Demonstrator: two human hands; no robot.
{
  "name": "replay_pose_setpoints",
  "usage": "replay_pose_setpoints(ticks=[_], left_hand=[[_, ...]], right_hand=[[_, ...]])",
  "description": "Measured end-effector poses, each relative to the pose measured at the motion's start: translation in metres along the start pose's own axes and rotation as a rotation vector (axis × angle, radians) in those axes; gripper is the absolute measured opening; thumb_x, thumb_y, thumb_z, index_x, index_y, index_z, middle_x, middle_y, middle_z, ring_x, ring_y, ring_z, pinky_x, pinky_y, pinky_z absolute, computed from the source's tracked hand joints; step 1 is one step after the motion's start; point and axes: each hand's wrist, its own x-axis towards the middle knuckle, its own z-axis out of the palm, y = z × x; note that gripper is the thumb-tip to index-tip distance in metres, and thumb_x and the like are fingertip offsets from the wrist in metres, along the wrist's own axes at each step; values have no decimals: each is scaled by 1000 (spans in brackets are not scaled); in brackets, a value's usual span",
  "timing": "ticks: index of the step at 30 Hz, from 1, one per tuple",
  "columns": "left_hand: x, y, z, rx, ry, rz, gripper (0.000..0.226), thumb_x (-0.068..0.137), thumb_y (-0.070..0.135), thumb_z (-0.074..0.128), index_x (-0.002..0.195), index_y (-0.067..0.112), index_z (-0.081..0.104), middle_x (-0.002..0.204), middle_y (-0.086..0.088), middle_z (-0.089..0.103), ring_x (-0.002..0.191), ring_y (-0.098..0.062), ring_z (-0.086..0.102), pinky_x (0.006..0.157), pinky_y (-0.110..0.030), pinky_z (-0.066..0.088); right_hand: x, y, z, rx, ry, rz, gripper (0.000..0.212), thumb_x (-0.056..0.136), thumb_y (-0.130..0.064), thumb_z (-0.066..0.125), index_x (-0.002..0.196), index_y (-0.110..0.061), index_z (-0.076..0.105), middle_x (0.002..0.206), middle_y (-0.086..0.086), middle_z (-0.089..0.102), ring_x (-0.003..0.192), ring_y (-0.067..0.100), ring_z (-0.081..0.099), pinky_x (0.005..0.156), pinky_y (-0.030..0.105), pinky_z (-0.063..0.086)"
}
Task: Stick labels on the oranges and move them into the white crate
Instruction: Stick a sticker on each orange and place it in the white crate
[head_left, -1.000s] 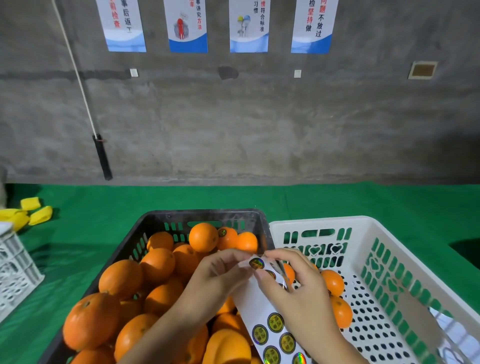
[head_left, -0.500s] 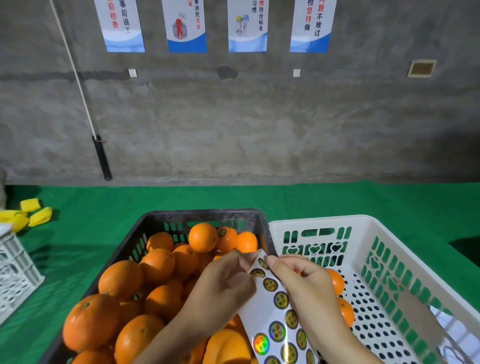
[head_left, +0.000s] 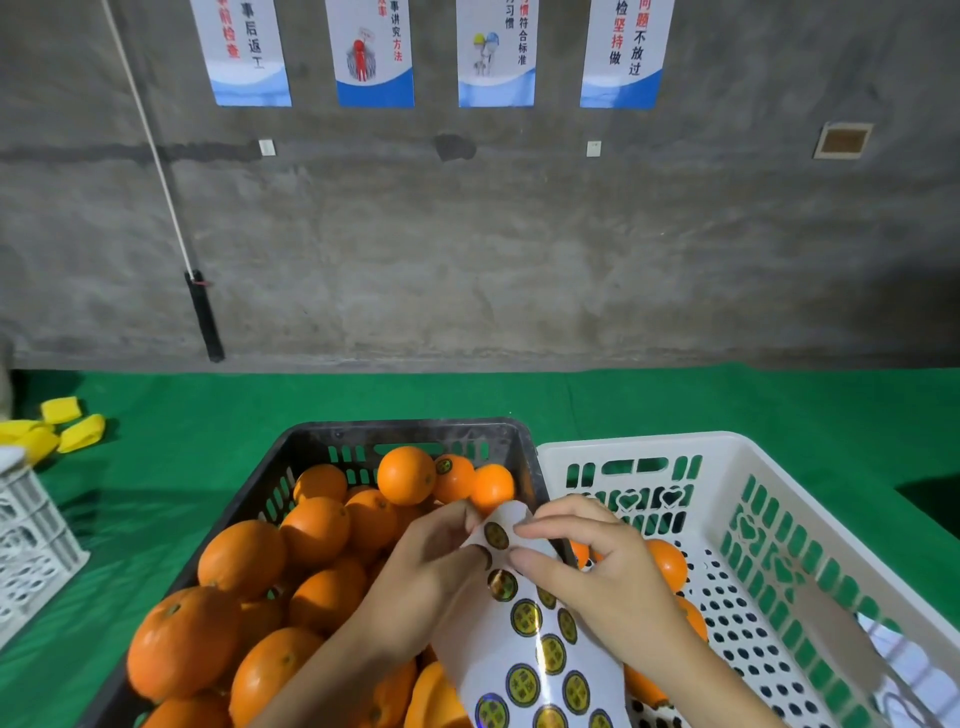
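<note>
A black crate (head_left: 311, 441) holds several oranges (head_left: 314, 530); one at the back bears a round label (head_left: 443, 465). To its right stands the white crate (head_left: 727, 457) with a few oranges (head_left: 667, 564) inside, partly hidden by my right hand. Over the seam between the crates, my left hand (head_left: 426, 577) pinches the top of a white label sheet (head_left: 540, 654) with round gold-green labels. My right hand (head_left: 597, 566) has thumb and forefinger at the sheet's top edge, by the uppermost label (head_left: 496, 535).
Green cloth covers the table (head_left: 727, 405). Yellow pieces (head_left: 62, 428) lie at the far left, above another white crate (head_left: 31, 540). A grey concrete wall with posters rises behind, with a white pole and black handle (head_left: 202, 317) leaning on it.
The label sheet has slid further up between my hands, showing more labels. My right fingers have shifted from the sheet's edge to its curled top beside the uppermost label.
</note>
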Motion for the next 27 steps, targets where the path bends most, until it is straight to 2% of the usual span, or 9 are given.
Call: replay_pose_setpoints(ticks=[3,8,12,15,18,21,23,25,27], left_hand=[[-3,-7,-3,-77,26,-62,10,95,25,62,100,29,69,107,2,66,104,-17,60,87,-30,46],[-1,-2,2,-78,-2,-69,35,91,34,62,115,9,67,120,-17,68,116,-38,63,101,-53,49],[0,5,5,-20,-27,-49,27,92,31,56,100,7,68,98,-14,74,94,-35,71,86,-49,55],[-1,5,5,-1,-29,-29,25,94,28,54,100,9,70,99,-13,74,95,-32,70,86,-48,54],[-1,7,4,36,-51,-23,23,95,26,52,91,21,74,94,-8,74,88,-24,68,78,-40,52],[-1,7,3,56,-76,-31,26,97,25,50,94,19,75,96,-9,75,90,-30,70,79,-41,54],[-2,9,4,64,-80,-42,26,96,26,50,94,23,76,94,-5,76,88,-22,71,76,-34,53],[-2,10,4,41,-80,-61,27,94,26,51,96,18,76,97,-9,76,90,-27,71,77,-40,55],[-2,9,4,8,-88,-79,35,92,27,52,103,1,72,101,-23,73,97,-45,67,85,-57,52]], right_hand=[[-2,3,3,-4,-45,-26,23,77,-44,80,98,-37,78,105,-13,67,104,9,63,82,14,46],[-3,10,5,-179,49,-132,40,82,-52,70,114,-29,75,105,-21,65,100,6,63,82,15,46],[-3,15,4,-306,51,-225,41,89,-56,62,111,-25,76,103,-23,64,83,8,62,76,26,49],[-2,18,4,-293,19,-224,40,90,-52,62,113,-22,76,101,-23,63,86,5,61,75,24,49],[-1,20,3,-290,-14,-220,42,92,-54,59,112,-21,76,100,-24,63,86,5,61,73,29,50],[-1,20,3,-340,-13,-251,40,96,-50,55,111,-20,77,99,-21,65,87,5,62,72,31,51],[-1,20,4,-358,-2,-276,33,99,-45,55,104,-21,77,96,-19,65,85,7,62,71,32,51],[-1,19,5,-327,13,-255,28,99,-42,56,92,-23,75,90,-17,63,81,11,61,69,34,49],[-1,17,5,-259,45,-185,29,97,-48,56,85,-27,72,85,-13,64,79,14,60,69,35,48]])
